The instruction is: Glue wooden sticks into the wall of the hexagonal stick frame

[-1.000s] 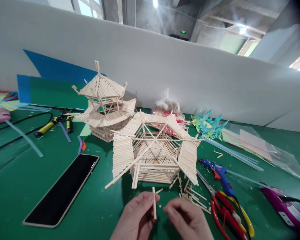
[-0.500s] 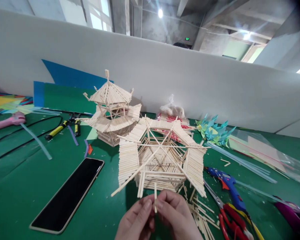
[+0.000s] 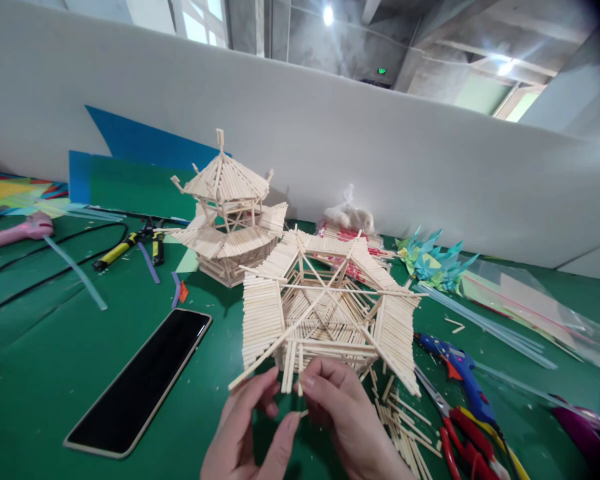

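Viewing from the head camera: one short, slender, pale wooden stick [image 3: 301,363] is pinched in the right hand [image 3: 339,403], lower centre of the frame. Its long axis runs up the frame toward the open-topped pavilion model of pale sticks [image 3: 263,313], whose front edge lies directly beyond both hands on the green counter [image 3: 185,413]. Two paired pale sticks [image 3: 289,373] lie just left of it, roughly parallel. Left hand [image 3: 247,423]: thumb and fingers spread wide, farther from the stick. Contact between stick and model cannot be confirmed.
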A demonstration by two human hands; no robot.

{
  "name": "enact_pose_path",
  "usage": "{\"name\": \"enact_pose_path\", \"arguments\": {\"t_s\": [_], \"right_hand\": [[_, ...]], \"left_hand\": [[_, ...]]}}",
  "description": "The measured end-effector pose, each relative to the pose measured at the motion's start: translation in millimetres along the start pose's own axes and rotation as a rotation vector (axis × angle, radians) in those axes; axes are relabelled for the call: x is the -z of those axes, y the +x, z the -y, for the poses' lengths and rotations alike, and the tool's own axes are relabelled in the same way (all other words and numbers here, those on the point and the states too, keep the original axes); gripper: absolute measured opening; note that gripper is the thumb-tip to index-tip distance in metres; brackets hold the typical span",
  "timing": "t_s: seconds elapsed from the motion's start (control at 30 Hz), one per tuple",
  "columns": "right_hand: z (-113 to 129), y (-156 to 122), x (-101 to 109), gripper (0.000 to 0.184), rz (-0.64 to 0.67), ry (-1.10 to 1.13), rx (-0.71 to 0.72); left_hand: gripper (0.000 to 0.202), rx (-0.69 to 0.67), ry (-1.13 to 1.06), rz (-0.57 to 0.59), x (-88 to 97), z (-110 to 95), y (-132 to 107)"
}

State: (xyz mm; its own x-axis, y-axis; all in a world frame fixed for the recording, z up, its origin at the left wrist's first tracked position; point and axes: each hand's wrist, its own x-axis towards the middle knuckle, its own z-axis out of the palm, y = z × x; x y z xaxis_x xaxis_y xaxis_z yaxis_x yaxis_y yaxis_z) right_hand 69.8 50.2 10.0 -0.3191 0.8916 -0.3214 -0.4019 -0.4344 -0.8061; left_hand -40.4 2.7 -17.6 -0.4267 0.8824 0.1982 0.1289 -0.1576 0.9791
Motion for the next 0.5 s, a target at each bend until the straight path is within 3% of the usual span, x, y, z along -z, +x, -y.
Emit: {"name": "enact_pose_path", "arguments": {"t_s": [0.13,0.5], "right_hand": [[0.0,1.1,-2.0,0.021,-0.003,0.016,-0.011],[-0.1,1.9,-2.6,0.018,0.028,0.034,-0.019]], "left_hand": [[0.035,-0.156,0.137,-0.004,-0.8,-1.7,4.0],[0.031,-0.206,0.283,0.021,-1.9,3.1,4.0]]}}
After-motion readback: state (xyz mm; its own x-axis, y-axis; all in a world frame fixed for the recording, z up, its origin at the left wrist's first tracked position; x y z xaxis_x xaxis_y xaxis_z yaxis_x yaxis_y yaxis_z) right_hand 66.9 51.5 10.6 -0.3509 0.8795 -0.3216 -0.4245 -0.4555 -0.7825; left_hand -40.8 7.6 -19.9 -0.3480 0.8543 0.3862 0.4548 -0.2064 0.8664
